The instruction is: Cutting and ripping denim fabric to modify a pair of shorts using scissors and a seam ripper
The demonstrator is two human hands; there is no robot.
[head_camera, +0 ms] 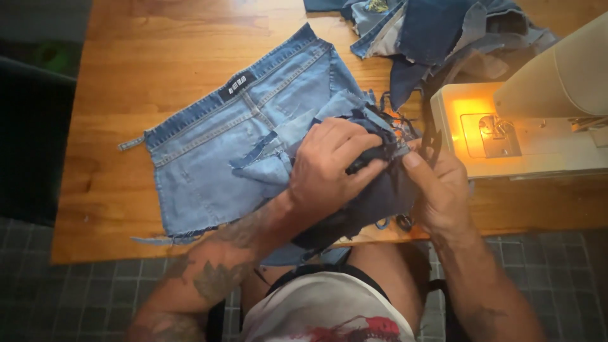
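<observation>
1. The left hand has its grip closed on a dark cloth, fingers curled over the top.
2. The right hand pinches the same cloth from the other side, thumb on top.
3. The cloth is held just above the near counter edge.
4. Cut jeans lie flat to the left, with a small black label on the waistband.
5. A lit sewing machine stands right.
6. A denim pile lies at the far edge.
7. Bare wood shows left.
</observation>
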